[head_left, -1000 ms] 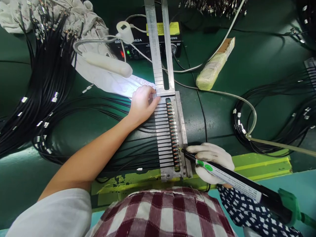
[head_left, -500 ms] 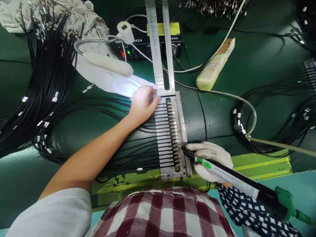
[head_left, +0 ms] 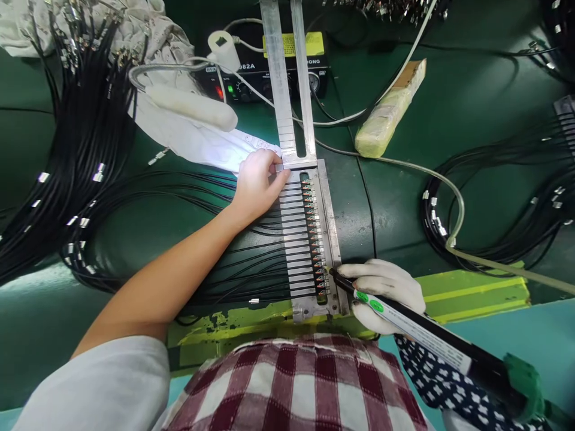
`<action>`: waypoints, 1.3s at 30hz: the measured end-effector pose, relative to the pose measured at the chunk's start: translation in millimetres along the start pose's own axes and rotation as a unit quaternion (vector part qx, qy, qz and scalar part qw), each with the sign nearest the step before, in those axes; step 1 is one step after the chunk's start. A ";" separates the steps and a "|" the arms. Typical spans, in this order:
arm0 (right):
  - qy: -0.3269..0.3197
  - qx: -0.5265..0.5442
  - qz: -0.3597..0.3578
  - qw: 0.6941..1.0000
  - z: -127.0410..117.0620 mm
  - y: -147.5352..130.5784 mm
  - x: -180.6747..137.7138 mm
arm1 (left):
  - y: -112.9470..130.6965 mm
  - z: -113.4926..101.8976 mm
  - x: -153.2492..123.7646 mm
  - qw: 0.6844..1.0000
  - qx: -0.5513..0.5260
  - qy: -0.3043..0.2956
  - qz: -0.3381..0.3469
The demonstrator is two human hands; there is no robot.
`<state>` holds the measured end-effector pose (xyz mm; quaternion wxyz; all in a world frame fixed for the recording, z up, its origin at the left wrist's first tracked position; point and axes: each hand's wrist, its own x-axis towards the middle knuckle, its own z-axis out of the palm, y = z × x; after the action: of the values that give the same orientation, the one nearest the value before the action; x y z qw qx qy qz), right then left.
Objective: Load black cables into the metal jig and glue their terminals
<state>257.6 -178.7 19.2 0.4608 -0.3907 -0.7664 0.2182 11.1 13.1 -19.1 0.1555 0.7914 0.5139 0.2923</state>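
A metal jig (head_left: 296, 257) holds a row of black cables (head_left: 256, 246) in its slots, their small metal connector ends (head_left: 317, 236) lined up over a long opening. My bare left hand (head_left: 258, 182) pinches the jig's upper left edge between thumb and fingers; part of the grip is hidden. In a white glove, my right hand (head_left: 389, 293) is closed around a black dispensing syringe (head_left: 417, 326) with a white label and a green end cap. Its tip points left, close to the lower connectors; whether it touches one I cannot tell.
Behind the jig stands a slotted metal frame (head_left: 283, 90), in front of a black dispenser box (head_left: 247, 81). A white lamp (head_left: 193, 108) shines beside it. Bundled black cables (head_left: 90, 120) lie left, coiled ones (head_left: 433, 209) right. A tape-wrapped block (head_left: 389, 114) and a clear hose (head_left: 458, 203) lie nearby.
The whole view has shifted slightly. Against the jig, the syringe tip has moved a little toward me along the connector row. My left hand keeps its place on the jig.
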 end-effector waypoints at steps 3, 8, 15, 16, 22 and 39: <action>0.005 -0.003 0.010 1.000 1.1 0.7 0.8 | -0.5 0.4 -0.4 1.000 0.002 -0.001 -0.002; 0.002 -0.002 0.008 1.000 0.1 1.0 1.7 | -1.3 0.9 -1.0 1.000 0.001 0.000 -0.004; -0.009 -0.004 0.004 1.000 -1.1 0.8 1.5 | -1.3 0.4 -0.9 1.000 -0.006 -0.004 -0.006; -0.009 -0.004 0.004 1.000 -1.1 1.0 1.1 | -1.1 0.2 -0.8 1.000 -0.005 -0.004 -0.006; -0.009 0.004 0.003 1.000 -2.0 0.8 0.0 | -0.6 0.3 -0.6 1.000 -0.002 -0.005 -0.006; -0.006 0.012 0.000 1.000 -2.4 -0.8 4.7 | -0.2 0.3 -0.4 1.000 -0.006 -0.001 -0.009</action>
<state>258.0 -175.4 23.4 0.4610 -0.3842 -0.7664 0.2292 11.1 12.9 -19.5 0.1632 0.7863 0.5191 0.2927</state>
